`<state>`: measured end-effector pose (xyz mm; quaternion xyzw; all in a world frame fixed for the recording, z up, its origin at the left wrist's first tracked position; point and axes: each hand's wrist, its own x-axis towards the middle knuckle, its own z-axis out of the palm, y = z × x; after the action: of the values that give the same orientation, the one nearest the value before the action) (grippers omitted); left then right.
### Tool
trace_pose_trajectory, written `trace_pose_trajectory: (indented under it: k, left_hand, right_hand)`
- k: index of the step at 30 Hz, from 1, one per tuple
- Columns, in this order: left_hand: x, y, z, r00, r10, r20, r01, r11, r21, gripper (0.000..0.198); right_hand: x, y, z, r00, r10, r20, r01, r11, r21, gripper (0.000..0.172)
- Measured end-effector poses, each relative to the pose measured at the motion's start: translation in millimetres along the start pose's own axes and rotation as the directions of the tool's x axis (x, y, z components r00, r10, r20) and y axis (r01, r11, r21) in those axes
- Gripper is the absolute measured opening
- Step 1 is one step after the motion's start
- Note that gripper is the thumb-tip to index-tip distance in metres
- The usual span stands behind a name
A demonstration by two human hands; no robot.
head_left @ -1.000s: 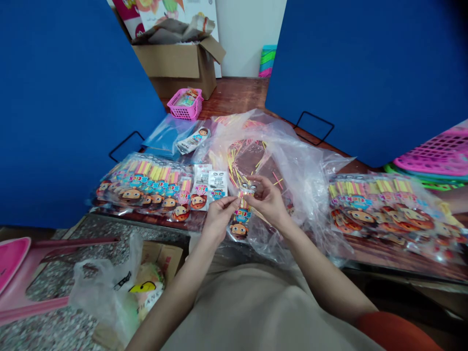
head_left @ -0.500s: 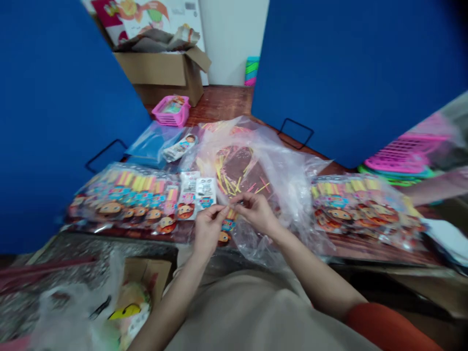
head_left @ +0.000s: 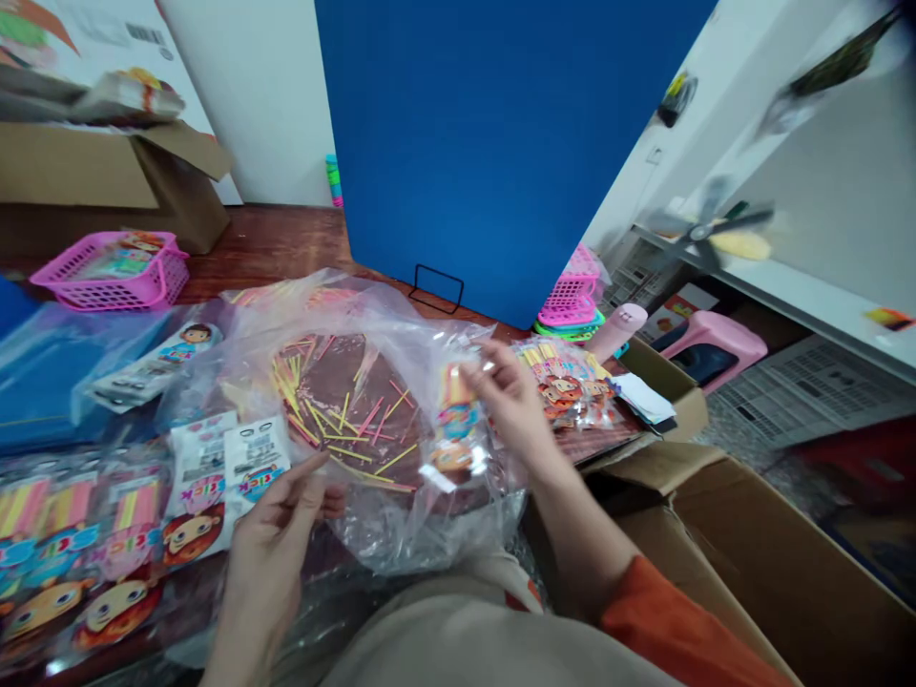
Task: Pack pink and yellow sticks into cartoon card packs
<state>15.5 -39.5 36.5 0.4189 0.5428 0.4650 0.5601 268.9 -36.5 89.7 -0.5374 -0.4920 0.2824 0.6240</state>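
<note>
My right hand [head_left: 511, 396] pinches the top of a small clear packet [head_left: 455, 429] with pink and yellow sticks and a cartoon face. The packet hangs over the right part of a large clear plastic bag [head_left: 386, 329]. My left hand [head_left: 286, 515] holds nothing, its fingers apart, near the bag's left front edge. Loose yellow and pink sticks [head_left: 343, 425] lie in the middle of the bag. Two flat white packets [head_left: 254, 458] lie just beyond my left hand. Filled packets [head_left: 118, 563] lie in a row at the left, and more filled packets [head_left: 562, 382] lie at the right.
A pink basket [head_left: 118, 277] and an open cardboard box [head_left: 78, 181] stand at the back left. Behind the bag rises a blue panel [head_left: 493, 143]. Pink baskets [head_left: 572, 291] are stacked beyond the right packets. Another cardboard box [head_left: 744, 534] stands open at the lower right.
The view has turned right. My hands, close together before, are now apart. My right hand has carried the packet to the right, and my left hand has let go.
</note>
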Motion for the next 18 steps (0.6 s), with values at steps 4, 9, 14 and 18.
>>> trace_pose_trajectory:
  k: [4,9,14,18]
  left_hand:
    - [4,-8,-11.3,0.995,0.035,-0.091,-0.033,0.999,0.024,0.048]
    - [14,-17,-36.7,0.946,0.271,-0.178,-0.214,0.934,0.287,0.033]
    - [26,-16,-61.0,0.864,0.482,-0.143,-0.293,0.715,0.635,0.026]
    - [29,-14,-62.0,0.854,0.520,0.026,-0.309,0.467,0.828,0.024]
  right_hand:
    - [46,4,-100,0.993,-0.101,-0.061,0.058,0.868,-0.492,0.034]
    - [54,30,-118,0.963,-0.262,-0.067,0.075,0.496,-0.865,0.027]
    - [14,29,-27,0.931,-0.287,0.227,0.365,0.704,-0.609,0.021]
    - [2,41,55,0.742,-0.140,0.655,0.527,0.727,-0.441,0.024]
